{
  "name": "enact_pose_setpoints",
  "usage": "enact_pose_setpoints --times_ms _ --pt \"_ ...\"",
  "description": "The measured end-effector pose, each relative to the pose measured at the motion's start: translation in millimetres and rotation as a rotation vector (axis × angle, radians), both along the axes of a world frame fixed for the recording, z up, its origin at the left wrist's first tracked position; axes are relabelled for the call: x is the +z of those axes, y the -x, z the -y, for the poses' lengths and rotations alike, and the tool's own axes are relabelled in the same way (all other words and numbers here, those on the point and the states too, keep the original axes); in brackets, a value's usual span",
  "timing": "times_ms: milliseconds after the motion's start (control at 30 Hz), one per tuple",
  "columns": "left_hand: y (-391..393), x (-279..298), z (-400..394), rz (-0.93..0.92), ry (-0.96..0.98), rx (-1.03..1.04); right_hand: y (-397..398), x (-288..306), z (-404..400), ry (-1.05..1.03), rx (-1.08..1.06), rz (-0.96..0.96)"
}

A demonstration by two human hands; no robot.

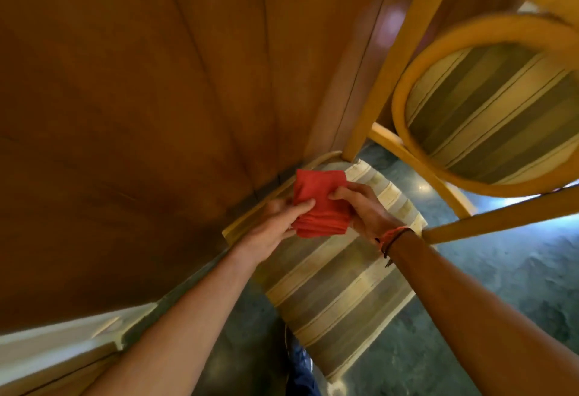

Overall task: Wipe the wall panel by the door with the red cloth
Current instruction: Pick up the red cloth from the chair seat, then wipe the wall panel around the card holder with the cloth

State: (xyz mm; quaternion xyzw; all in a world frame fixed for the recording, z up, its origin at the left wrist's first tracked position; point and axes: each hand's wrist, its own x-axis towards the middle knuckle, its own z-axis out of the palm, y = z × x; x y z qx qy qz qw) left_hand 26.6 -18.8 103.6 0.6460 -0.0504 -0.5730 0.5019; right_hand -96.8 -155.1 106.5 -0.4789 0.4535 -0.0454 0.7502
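The red cloth (319,204) is folded into a thick pad and held between both hands above a chair seat. My left hand (275,223) grips its left edge with the thumb on top. My right hand (363,207), with thread bands at the wrist, pinches its right side. The brown wooden wall panel (141,98) fills the left and top of the view, just beyond the cloth. Neither hand nor the cloth touches the panel.
A wooden chair with a striped cushion seat (338,286) stands under my hands against the wall. Its oval striped backrest (492,110) and yellow frame rise at the right. A white door frame (62,339) runs along the lower left. Green marbled floor (517,276) lies to the right.
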Motion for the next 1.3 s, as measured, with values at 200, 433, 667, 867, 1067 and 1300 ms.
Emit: enact_pose_setpoints --times_ms 200,433,667,867,1067,1300 --pt "-37.4 109.0 -4.4 0.176 0.187 0.271 -50.2 114.5 5.1 0.281 0.066 0.2" --pt "-74.3 270.7 -33.9 0.461 0.483 0.27 -88.3 280.7 -20.2 0.474 0.05 0.498" --pt "-94.7 412.0 -108.8 0.733 0.678 0.317 -115.9 431.9 -84.7 0.717 0.151 0.705" --pt "-107.2 514.3 -207.9 1.068 0.734 0.45 -151.1 529.3 -166.7 0.947 0.23 0.9" --pt "-108.4 565.6 -313.0 1.423 0.653 0.688 -186.7 583.6 -268.2 0.988 0.297 1.03" --pt "-113.8 574.9 -432.5 1.617 0.44 0.948 -231.2 603.4 -386.2 0.976 0.446 1.113"
